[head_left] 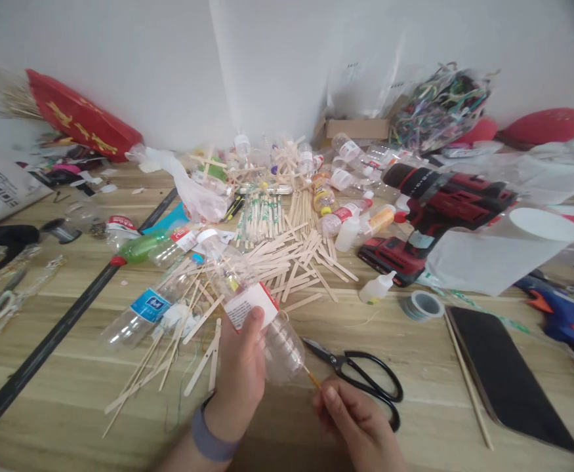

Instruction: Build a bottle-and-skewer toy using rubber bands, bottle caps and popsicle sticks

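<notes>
My left hand (pixel 241 367) is wrapped round a clear plastic bottle (pixel 287 341) with a white and red label, tilted so its white cap points away from me. Between the thumb and fingers of my right hand (pixel 348 413) is a thin yellowish stick (pixel 315 379). Its tip meets the bottom of the bottle; whether it goes inside I cannot tell. Black-handled scissors (pixel 372 375) lie just beyond my right hand. Left of my left hand are thin wooden skewers (pixel 142 367), flat craft sticks (pixel 203 367) and a blue-labelled bottle (pixel 136 318).
A red and black cordless drill (pixel 434 213) stands at the right, near a small white glue bottle (pixel 378 287) and a tape roll (pixel 422 305). A phone (pixel 508 373) and a blue glue gun (pixel 555 305) lie further right. Piled craft sticks (pixel 277 262) cover the middle; a dark rod (pixel 55 344) crosses the left.
</notes>
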A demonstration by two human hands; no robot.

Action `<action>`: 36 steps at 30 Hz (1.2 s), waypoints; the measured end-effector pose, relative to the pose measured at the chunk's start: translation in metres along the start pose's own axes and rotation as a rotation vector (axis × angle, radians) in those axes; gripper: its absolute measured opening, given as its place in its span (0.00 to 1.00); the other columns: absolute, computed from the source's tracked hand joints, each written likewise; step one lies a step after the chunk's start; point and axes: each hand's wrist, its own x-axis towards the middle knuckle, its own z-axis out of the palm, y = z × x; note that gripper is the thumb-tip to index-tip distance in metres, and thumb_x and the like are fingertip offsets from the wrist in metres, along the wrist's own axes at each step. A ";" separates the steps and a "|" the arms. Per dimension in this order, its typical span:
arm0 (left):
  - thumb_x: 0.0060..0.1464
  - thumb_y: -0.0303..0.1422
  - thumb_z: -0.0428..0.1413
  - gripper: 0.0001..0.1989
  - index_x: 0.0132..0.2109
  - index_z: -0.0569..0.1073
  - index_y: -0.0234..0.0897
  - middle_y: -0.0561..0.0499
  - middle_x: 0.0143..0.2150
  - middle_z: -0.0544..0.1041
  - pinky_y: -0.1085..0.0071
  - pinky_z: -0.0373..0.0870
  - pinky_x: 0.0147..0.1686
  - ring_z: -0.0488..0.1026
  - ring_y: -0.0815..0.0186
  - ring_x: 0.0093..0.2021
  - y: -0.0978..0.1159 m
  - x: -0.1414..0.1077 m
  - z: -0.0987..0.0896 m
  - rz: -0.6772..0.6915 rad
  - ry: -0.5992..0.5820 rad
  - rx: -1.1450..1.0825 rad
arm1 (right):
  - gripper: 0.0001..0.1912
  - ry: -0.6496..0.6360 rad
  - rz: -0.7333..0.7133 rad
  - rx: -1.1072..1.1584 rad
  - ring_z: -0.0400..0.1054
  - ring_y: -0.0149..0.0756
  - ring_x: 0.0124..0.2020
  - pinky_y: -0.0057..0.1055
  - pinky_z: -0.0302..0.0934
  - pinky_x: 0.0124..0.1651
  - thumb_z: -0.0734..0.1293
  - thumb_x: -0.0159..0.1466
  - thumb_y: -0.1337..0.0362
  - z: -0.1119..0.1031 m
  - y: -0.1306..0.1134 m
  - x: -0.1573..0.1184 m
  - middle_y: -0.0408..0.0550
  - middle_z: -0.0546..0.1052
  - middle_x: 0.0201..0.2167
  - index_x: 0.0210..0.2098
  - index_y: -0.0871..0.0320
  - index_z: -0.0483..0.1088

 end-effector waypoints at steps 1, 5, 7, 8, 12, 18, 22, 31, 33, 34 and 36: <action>0.51 0.38 0.65 0.22 0.52 0.74 0.41 0.50 0.42 0.81 0.66 0.72 0.43 0.76 0.61 0.43 0.000 0.000 0.000 -0.001 -0.002 -0.003 | 0.31 0.005 0.009 0.005 0.58 0.32 0.23 0.29 0.55 0.30 0.61 0.62 0.36 0.002 -0.001 -0.001 0.42 0.66 0.18 0.23 0.57 0.71; 0.51 0.39 0.65 0.21 0.52 0.75 0.42 0.50 0.40 0.81 0.66 0.72 0.42 0.76 0.59 0.45 0.000 0.002 -0.002 0.003 0.004 0.014 | 0.29 0.063 0.041 0.066 0.57 0.31 0.22 0.27 0.54 0.27 0.66 0.56 0.34 0.005 -0.002 -0.001 0.40 0.67 0.20 0.31 0.57 0.73; 0.51 0.39 0.65 0.19 0.50 0.75 0.41 0.49 0.39 0.81 0.67 0.72 0.43 0.76 0.59 0.45 -0.001 0.002 -0.003 0.003 -0.001 0.022 | 0.27 0.087 0.036 0.074 0.55 0.29 0.21 0.26 0.51 0.25 0.70 0.53 0.37 0.004 -0.003 0.000 0.37 0.64 0.20 0.29 0.56 0.70; 0.52 0.39 0.65 0.19 0.50 0.75 0.41 0.50 0.40 0.81 0.67 0.72 0.43 0.76 0.59 0.45 -0.001 0.002 -0.003 0.001 -0.004 0.019 | 0.26 0.089 0.029 0.060 0.54 0.29 0.21 0.26 0.50 0.24 0.71 0.53 0.38 0.004 -0.003 0.000 0.37 0.63 0.19 0.27 0.56 0.68; 0.51 0.38 0.65 0.22 0.52 0.74 0.41 0.50 0.42 0.81 0.66 0.72 0.45 0.76 0.61 0.43 -0.001 0.002 -0.001 -0.011 0.007 0.002 | 0.29 0.041 0.023 -0.022 0.56 0.29 0.20 0.27 0.52 0.26 0.64 0.60 0.37 0.003 -0.005 -0.001 0.40 0.64 0.15 0.23 0.58 0.70; 0.51 0.38 0.65 0.20 0.51 0.75 0.41 0.49 0.41 0.81 0.65 0.73 0.44 0.77 0.59 0.46 0.000 0.002 -0.001 -0.013 0.007 0.011 | 0.29 0.069 0.038 0.048 0.56 0.29 0.20 0.27 0.50 0.24 0.68 0.54 0.35 0.005 -0.004 -0.002 0.39 0.66 0.19 0.31 0.57 0.71; 0.50 0.39 0.66 0.21 0.51 0.75 0.42 0.50 0.44 0.81 0.62 0.73 0.48 0.77 0.57 0.47 0.002 0.002 0.000 -0.023 0.019 0.005 | 0.29 0.044 0.016 -0.045 0.54 0.29 0.20 0.28 0.49 0.24 0.64 0.59 0.36 0.003 -0.005 -0.003 0.38 0.62 0.16 0.22 0.56 0.66; 0.51 0.39 0.65 0.19 0.49 0.76 0.39 0.48 0.41 0.81 0.63 0.75 0.45 0.77 0.58 0.45 0.003 0.004 0.001 -0.018 -0.010 0.007 | 0.29 0.019 0.038 -0.040 0.52 0.28 0.19 0.27 0.47 0.23 0.65 0.58 0.35 0.002 -0.006 -0.004 0.37 0.61 0.16 0.23 0.56 0.65; 0.50 0.39 0.65 0.20 0.49 0.75 0.39 0.48 0.42 0.81 0.63 0.75 0.45 0.78 0.58 0.45 0.003 0.004 0.001 -0.024 -0.007 0.017 | 0.31 -0.006 0.036 -0.084 0.54 0.30 0.19 0.28 0.48 0.24 0.60 0.61 0.34 0.002 -0.006 -0.004 0.40 0.63 0.15 0.23 0.57 0.67; 0.50 0.40 0.65 0.20 0.49 0.75 0.38 0.47 0.42 0.81 0.63 0.75 0.45 0.78 0.57 0.45 0.004 0.004 0.002 -0.026 -0.005 0.019 | 0.32 -0.015 0.043 -0.087 0.54 0.30 0.19 0.28 0.49 0.24 0.59 0.61 0.33 0.002 -0.005 -0.004 0.41 0.64 0.15 0.24 0.57 0.69; 0.49 0.39 0.66 0.21 0.50 0.75 0.39 0.47 0.44 0.81 0.63 0.75 0.45 0.77 0.57 0.46 0.004 0.004 0.002 -0.028 -0.004 0.012 | 0.32 -0.015 0.057 -0.058 0.54 0.30 0.19 0.28 0.50 0.24 0.60 0.59 0.32 0.002 -0.005 -0.004 0.40 0.64 0.16 0.29 0.57 0.71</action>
